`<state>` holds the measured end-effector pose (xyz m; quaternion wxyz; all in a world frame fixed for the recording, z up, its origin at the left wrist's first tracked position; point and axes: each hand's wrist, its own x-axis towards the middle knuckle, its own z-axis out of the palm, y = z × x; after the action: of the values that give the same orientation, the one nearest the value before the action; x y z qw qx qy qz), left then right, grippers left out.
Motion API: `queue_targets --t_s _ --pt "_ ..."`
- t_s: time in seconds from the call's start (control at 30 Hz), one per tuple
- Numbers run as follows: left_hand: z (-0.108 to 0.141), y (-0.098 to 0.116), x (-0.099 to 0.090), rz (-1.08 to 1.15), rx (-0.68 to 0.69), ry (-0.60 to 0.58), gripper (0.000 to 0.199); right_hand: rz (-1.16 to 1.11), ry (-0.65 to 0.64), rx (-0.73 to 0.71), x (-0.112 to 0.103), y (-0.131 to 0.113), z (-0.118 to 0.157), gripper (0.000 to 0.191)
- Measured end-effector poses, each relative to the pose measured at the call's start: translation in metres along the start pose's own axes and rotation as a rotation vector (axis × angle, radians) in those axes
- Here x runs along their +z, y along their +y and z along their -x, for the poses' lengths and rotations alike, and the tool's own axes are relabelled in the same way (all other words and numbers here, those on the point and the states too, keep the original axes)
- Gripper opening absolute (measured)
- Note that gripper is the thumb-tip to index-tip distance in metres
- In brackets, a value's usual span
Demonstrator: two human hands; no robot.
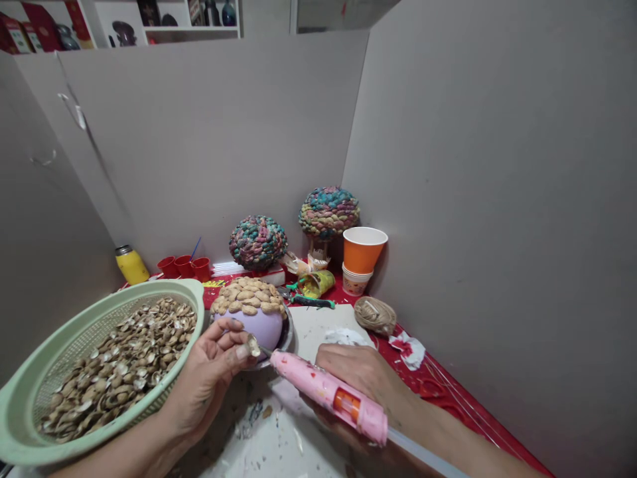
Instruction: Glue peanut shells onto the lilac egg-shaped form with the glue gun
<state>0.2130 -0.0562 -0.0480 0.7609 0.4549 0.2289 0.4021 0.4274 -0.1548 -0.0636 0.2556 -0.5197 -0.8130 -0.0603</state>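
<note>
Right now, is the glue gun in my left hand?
No, your right hand holds the glue gun, while your left hand pinches a shell between its fingers.

The glue gun [318,388] is pink, the ball [263,325] lilac.

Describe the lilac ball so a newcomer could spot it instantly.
Find the big pale green basket of loose shells on the left. Just right of it, a lilac ball sits in a bowl. Unlike the smaller multicoloured ball and larger multicoloured ball behind it, it shows bare lilac below a cap of tan peanut shells.
</note>
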Motion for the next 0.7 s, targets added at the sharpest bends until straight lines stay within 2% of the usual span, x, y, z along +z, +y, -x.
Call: queue_targets --t_s 0.33,0.5,0.7 --pt "-0.0002 0.001 0.0008 -0.004 0.001 0.032 0.029 -0.012 -0.003 -0.027 0.0003 0.0001 -0.0008 0.013" --pt "-0.0007 0.0008 0.0006 0.0 0.007 0.036 0.029 -0.008 -0.038 0.017 0.0 0.0006 -0.001 0.018" --pt "-0.0009 0.0012 0.0018 0.005 0.006 0.034 0.029 -0.045 0.006 0.005 -0.0003 -0.0009 -0.0015 0.02"
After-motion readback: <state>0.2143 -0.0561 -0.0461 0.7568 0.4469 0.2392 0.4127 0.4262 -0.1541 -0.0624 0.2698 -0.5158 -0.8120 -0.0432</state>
